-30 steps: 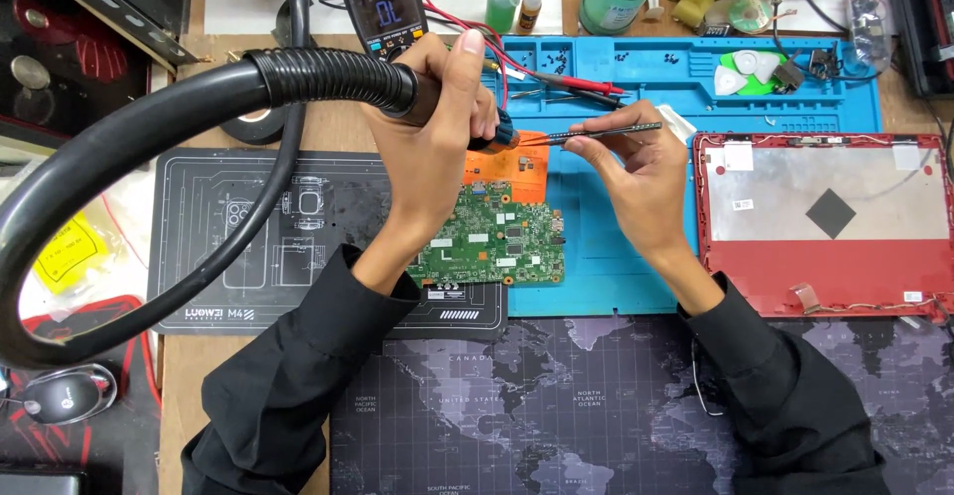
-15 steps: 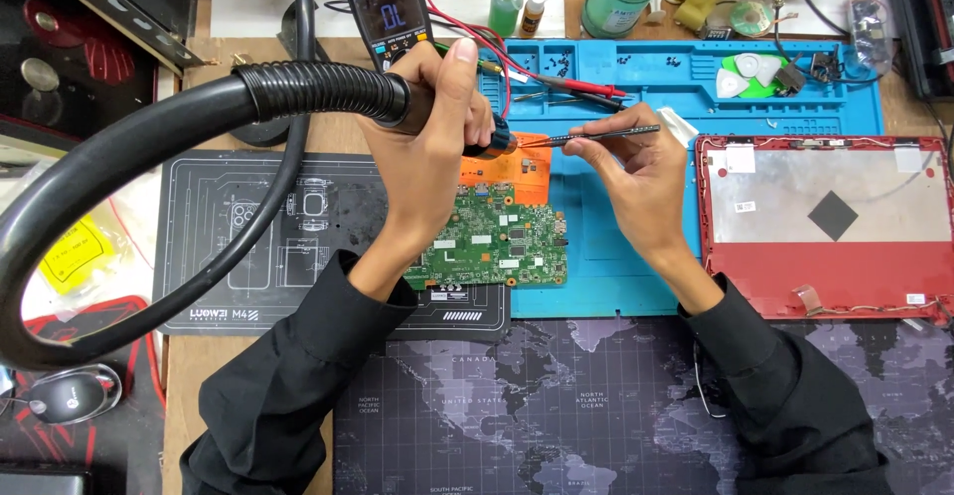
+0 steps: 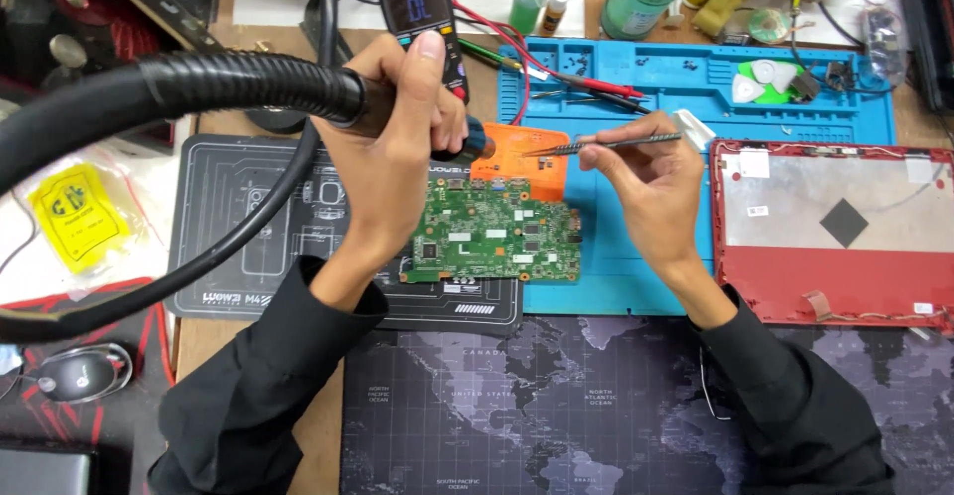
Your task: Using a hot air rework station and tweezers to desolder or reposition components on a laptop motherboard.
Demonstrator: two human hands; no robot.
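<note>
Left hand grip wrapped tight around the handle of a hot-air tool on a thick black hose, thumb up along it; the nozzle end points down at the top edge of the green circuit board. Right hand grip pinches thin metal tweezers, tips reaching left over the orange pad just above the board. Board lies mid-bench, straddling the black work mat and the blue silicone mat. Multimeter stands behind the left hand toward the far edge, red and black leads trailing right. Red laptop cover sits near the right edge. World-map desk mat covers the near edge. Mouse is at the near-left corner.
</note>
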